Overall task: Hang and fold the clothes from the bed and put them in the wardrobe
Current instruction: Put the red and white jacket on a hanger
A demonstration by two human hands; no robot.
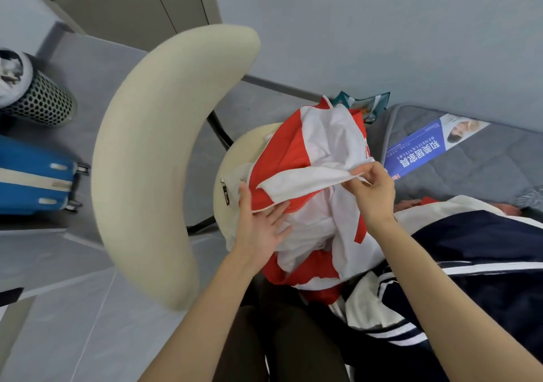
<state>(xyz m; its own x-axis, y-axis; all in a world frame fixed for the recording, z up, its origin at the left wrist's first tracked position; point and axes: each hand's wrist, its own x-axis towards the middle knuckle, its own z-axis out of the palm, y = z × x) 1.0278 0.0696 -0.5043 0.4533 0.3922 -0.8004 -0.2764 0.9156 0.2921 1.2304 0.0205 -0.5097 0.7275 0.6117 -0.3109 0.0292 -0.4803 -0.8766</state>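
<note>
- A cream chair [152, 158] curves across the left-centre of the frame.
- A navy jacket [476, 243] with white stripes lies on the grey mattress [470, 161] at lower right.
- The red-and-white garment [293, 149] is heaped on the chair's seat, centre frame.
- The right hand [374, 196] pinches a white fold of it.
- The left hand [261, 228], fingers straight, presses flat against its red hem.

Left hand [261, 228] flat, fingers straight; right hand [371, 193] pinches cloth [323, 134]; both forearms extended.
</note>
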